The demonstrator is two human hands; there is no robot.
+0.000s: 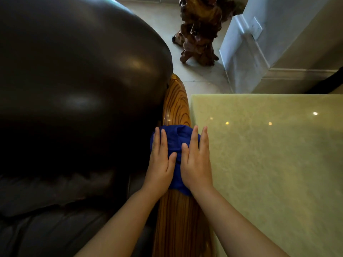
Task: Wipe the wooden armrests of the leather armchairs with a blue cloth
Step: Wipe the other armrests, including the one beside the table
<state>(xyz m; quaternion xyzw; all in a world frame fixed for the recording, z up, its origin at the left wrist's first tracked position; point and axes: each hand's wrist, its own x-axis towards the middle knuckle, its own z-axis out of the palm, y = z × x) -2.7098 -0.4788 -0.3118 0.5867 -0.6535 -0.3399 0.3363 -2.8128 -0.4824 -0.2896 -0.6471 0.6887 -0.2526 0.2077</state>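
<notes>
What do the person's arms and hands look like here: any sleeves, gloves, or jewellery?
Both forearms are bare up to the frame's edge, with no sleeves in view. The left hand and right hand wear no gloves, and no rings, watch or bracelets show. Nails look short and unpainted.

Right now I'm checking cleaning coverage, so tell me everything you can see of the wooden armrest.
The wooden armrest is a long, glossy plank of orange-brown wood with bold dark grain and a rounded far end. It runs away from the camera between the dark leather armchair and the pale green stone tabletop. A blue cloth lies across its middle, pressed flat by the left hand and right hand.
</notes>
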